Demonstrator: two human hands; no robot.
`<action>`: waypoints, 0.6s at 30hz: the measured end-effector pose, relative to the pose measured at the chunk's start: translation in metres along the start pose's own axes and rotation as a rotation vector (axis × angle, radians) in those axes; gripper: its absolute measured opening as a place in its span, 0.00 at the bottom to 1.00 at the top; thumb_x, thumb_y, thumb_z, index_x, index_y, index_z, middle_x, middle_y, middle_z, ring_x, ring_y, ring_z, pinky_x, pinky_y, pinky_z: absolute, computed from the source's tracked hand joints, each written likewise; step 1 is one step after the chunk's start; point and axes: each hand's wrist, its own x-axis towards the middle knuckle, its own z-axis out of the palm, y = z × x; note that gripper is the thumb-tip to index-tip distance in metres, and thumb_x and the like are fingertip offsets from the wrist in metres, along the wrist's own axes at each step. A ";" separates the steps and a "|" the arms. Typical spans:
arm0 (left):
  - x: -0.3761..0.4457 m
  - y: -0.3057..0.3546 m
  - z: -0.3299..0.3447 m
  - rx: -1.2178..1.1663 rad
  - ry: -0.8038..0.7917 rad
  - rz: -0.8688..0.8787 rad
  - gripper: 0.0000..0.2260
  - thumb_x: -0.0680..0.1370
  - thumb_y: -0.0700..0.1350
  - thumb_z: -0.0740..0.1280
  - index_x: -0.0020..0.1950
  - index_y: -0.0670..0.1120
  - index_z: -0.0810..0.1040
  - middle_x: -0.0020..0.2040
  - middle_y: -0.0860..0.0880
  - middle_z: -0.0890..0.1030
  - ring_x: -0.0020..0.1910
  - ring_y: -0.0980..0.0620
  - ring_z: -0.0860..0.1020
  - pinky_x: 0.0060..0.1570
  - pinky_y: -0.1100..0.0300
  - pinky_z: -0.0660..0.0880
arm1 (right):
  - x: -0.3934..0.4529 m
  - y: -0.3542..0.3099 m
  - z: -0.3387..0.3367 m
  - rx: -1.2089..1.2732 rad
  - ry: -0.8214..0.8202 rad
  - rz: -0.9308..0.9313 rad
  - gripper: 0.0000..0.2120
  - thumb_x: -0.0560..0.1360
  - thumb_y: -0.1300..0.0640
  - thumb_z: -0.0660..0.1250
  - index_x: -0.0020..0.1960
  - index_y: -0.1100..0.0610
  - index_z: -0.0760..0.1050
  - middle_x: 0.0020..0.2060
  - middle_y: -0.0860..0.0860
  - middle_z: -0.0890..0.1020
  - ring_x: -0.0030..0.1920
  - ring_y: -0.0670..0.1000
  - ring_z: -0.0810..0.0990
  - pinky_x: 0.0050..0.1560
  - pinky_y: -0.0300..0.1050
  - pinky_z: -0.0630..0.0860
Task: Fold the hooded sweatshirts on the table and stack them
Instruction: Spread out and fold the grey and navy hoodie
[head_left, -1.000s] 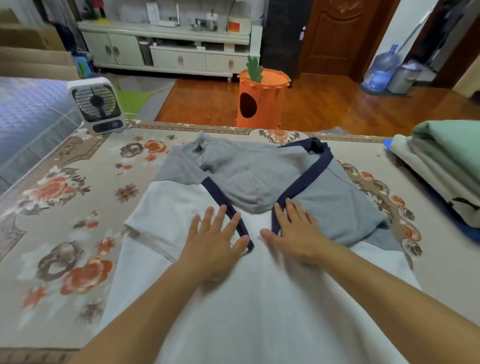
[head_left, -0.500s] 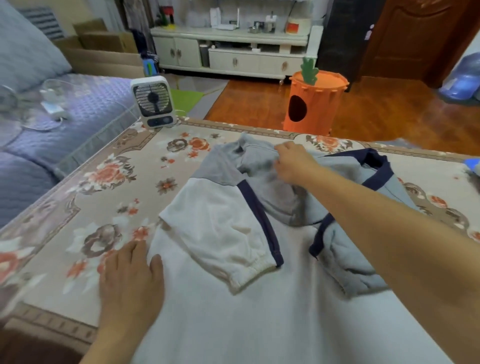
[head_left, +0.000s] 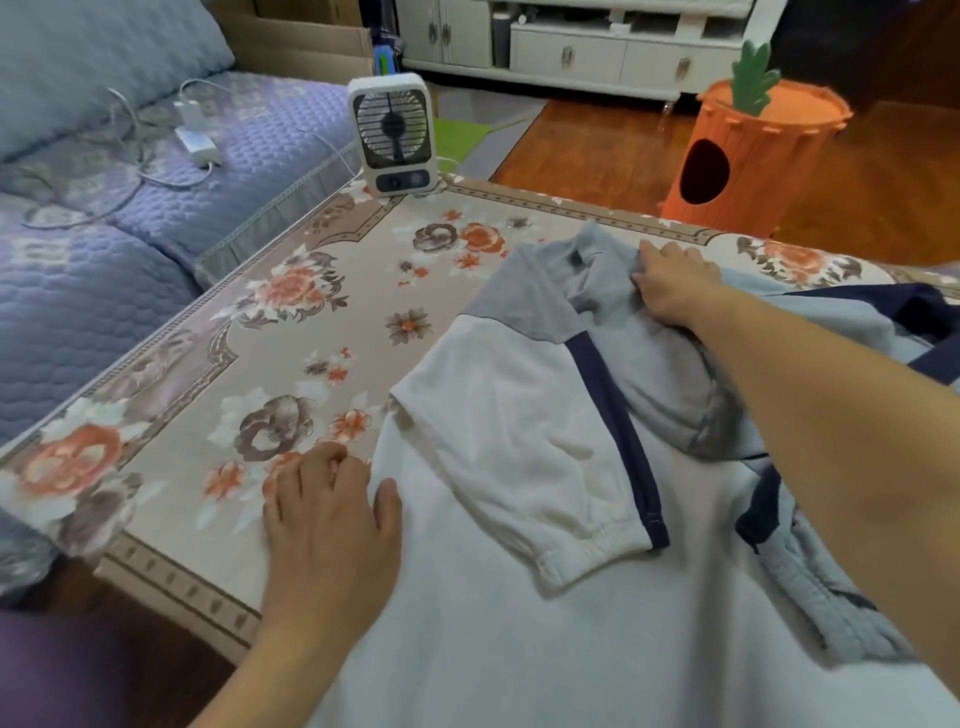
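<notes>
A white and grey hooded sweatshirt (head_left: 519, 415) with navy stripes lies face down on the floral table cover (head_left: 218, 374), both sleeves folded in over its back. My right hand (head_left: 670, 283) reaches across to the far left shoulder and grips the grey fabric of the hood there. My left hand (head_left: 327, 512) rests at the sweatshirt's near left edge, fingers curled at the hem and thumb on the white cloth. The right sleeve is partly hidden under my right forearm.
A small white desk fan (head_left: 392, 135) stands at the table's far left corner. A sofa with a purple cover (head_left: 104, 218) and a charger with cables runs along the left. An orange carrot-shaped bin (head_left: 748, 156) stands on the floor beyond the table.
Both hands have left the middle of the sweatshirt. My right hand went to the far left shoulder and took hold of the hood; my left hand dropped to the near left hem. The view swung left.
</notes>
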 end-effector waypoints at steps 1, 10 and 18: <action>-0.001 -0.002 0.001 0.010 0.009 0.062 0.07 0.79 0.46 0.67 0.50 0.42 0.77 0.57 0.43 0.75 0.58 0.38 0.71 0.59 0.41 0.68 | 0.002 0.005 -0.003 0.006 -0.015 -0.002 0.20 0.83 0.47 0.56 0.69 0.59 0.67 0.66 0.63 0.73 0.65 0.66 0.72 0.64 0.60 0.68; 0.169 0.014 -0.014 0.540 -0.047 0.320 0.07 0.83 0.46 0.57 0.60 0.49 0.70 0.53 0.46 0.77 0.53 0.42 0.79 0.47 0.48 0.77 | -0.032 0.077 -0.044 -0.121 -0.004 0.135 0.19 0.82 0.47 0.60 0.64 0.61 0.72 0.62 0.63 0.78 0.60 0.65 0.77 0.61 0.59 0.74; 0.183 0.238 0.034 0.147 -0.173 0.375 0.23 0.84 0.55 0.56 0.79 0.52 0.61 0.76 0.39 0.62 0.73 0.37 0.63 0.70 0.43 0.64 | -0.142 0.213 -0.088 -0.251 -0.242 0.611 0.21 0.79 0.55 0.62 0.70 0.63 0.71 0.65 0.61 0.76 0.65 0.63 0.75 0.65 0.55 0.73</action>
